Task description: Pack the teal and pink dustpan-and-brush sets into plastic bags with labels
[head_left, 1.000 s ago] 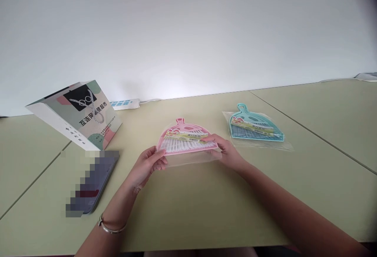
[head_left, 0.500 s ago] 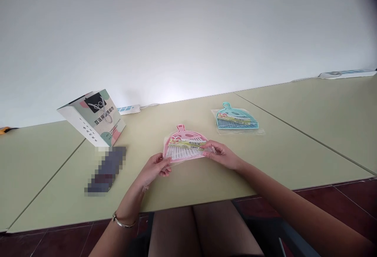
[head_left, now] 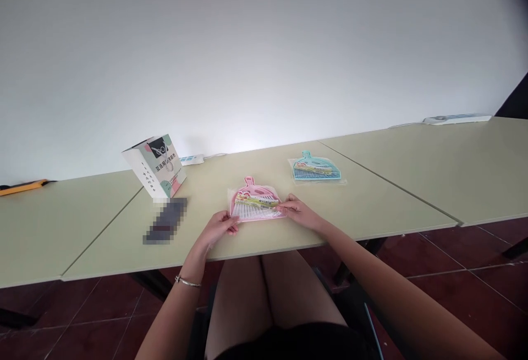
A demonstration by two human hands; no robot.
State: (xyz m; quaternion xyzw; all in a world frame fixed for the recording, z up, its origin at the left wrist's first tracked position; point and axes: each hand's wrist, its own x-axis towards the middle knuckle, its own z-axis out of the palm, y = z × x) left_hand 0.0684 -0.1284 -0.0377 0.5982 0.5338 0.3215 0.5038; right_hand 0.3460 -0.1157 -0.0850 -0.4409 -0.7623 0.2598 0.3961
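Note:
A pink dustpan and brush set [head_left: 254, 204] in clear plastic wrap lies on the table in front of me, its handle pointing away. Across its middle runs a yellow-green printed label. My left hand [head_left: 219, 226] pinches the near left corner of the wrapped set between thumb and fingers. At the right edge, my right hand [head_left: 300, 211] grips the wrapping with its fingertips. Farther back and to the right lies a turquoise dustpan and brush set [head_left: 317, 169], also wrapped, with neither hand on it.
On the left stands a white printed paper bag [head_left: 159, 167] with a rope handle. A blurred dark flat item [head_left: 167, 220] lies before it. Power strips [head_left: 456, 119] rest along the wall, and an orange-and-black object [head_left: 25, 186] is at far left. Seams cross the table [head_left: 396, 184].
The camera view has shifted, showing more floor and my lap. My right fingers have moved slightly at the wrapping's right edge. Both hands stay on the pink set.

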